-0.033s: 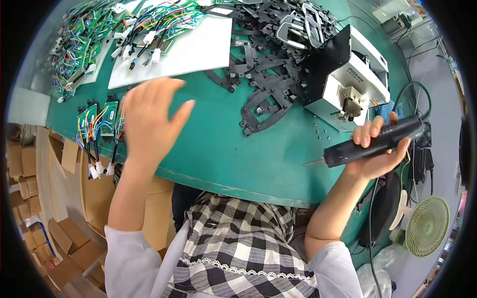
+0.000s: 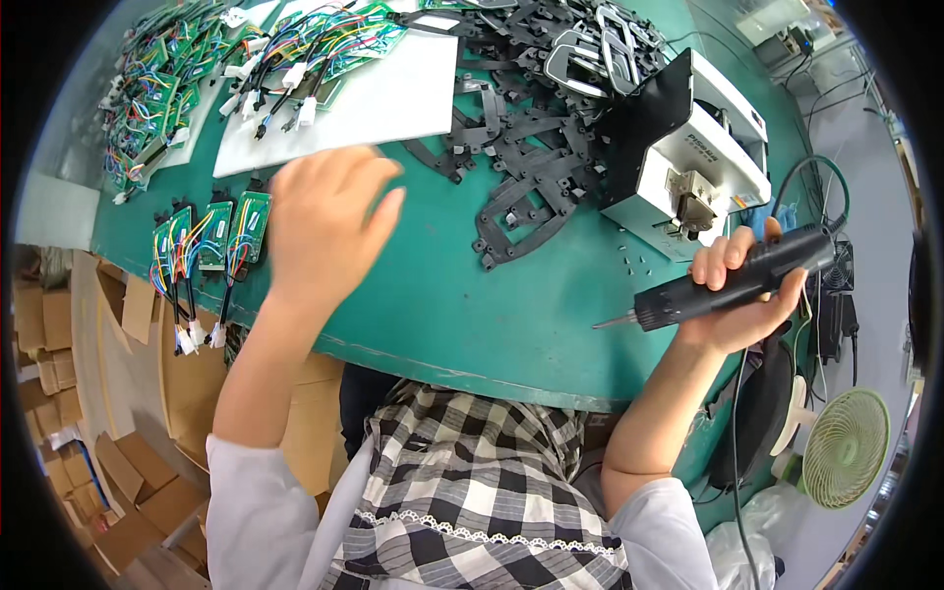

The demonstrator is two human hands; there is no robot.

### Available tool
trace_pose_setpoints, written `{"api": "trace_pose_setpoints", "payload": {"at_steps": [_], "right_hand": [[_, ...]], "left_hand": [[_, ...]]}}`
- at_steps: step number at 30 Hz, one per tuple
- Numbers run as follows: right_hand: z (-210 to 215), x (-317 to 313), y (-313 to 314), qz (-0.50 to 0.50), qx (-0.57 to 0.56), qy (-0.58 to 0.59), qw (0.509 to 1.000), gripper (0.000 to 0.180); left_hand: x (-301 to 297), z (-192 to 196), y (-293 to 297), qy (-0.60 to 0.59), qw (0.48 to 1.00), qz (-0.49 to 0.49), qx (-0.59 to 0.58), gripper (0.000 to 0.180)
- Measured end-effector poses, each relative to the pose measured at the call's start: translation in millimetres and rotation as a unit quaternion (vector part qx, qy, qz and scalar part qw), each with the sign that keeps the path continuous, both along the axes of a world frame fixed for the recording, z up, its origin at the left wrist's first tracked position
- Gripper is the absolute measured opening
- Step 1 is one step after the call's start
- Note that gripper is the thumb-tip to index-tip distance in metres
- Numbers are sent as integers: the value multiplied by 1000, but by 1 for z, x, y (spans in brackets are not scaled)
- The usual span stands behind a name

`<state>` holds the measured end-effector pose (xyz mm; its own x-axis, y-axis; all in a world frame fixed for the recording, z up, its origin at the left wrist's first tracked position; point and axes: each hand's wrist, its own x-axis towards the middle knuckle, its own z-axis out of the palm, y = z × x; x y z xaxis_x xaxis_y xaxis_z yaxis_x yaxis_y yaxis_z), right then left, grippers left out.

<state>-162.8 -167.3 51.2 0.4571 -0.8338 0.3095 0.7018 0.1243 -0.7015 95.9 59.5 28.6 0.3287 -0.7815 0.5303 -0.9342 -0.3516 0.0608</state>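
My right hand (image 2: 733, 295) is wrapped round a black electric screwdriver (image 2: 723, 280), its thin bit pointing left above the green table. Slightly blurred, my left hand (image 2: 329, 221) hovers over the table with its thumb apart from the fingers and nothing visible in it. Just left of that hand lies a small row of green circuit boards (image 2: 215, 236), with coloured wires and white connectors hanging over the near edge. Beyond it, more wired boards (image 2: 339, 44) rest on a white foam sheet (image 2: 393, 103). Black plastic frames (image 2: 536, 192) are piled to the right of the sheet.
A white and black screw feeder machine (image 2: 678, 157) stands at the right, with several loose screws (image 2: 634, 258) before it. Another heap of wired boards (image 2: 157, 108) fills the far left. A cable (image 2: 733, 442) hangs at the right, near a green fan (image 2: 846, 447). Cardboard boxes (image 2: 147, 482) sit lower left.
My left hand has shifted a little to the right, uncovering more of the rightmost circuit board in the near row. My right hand and the screwdriver have moved slightly left.
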Motion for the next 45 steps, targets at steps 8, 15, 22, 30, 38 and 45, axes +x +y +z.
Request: {"api": "trace_pose_setpoints", "payload": {"at_steps": [8, 15, 22, 30, 38, 45], "right_hand": [[-9, -9, -4, 3, -11, -8, 1000, 57], [-7, -16, -6, 11, -44, -1, 999, 58], [-6, -31, -17, 33, -46, -45, 997, 60], [-6, -24, -14, 38, -43, -38, 998, 59], [-3, -12, -9, 16, -38, -8, 999, 56], [-5, -16, -11, -26, -34, 25, 999, 54]], "left_hand": [[4, -11, -109, -3, 991, -10, 131, 30], [7, -24, -119, 84, 996, 16, 2, 21], [-47, -26, -48, -50, 923, -377, -57, 21], [-41, -25, -62, 121, 872, -467, 86, 52], [141, -20, -104, 7, 961, 232, 149, 67], [116, -10, -73, 101, 986, 117, 54, 50]]}}
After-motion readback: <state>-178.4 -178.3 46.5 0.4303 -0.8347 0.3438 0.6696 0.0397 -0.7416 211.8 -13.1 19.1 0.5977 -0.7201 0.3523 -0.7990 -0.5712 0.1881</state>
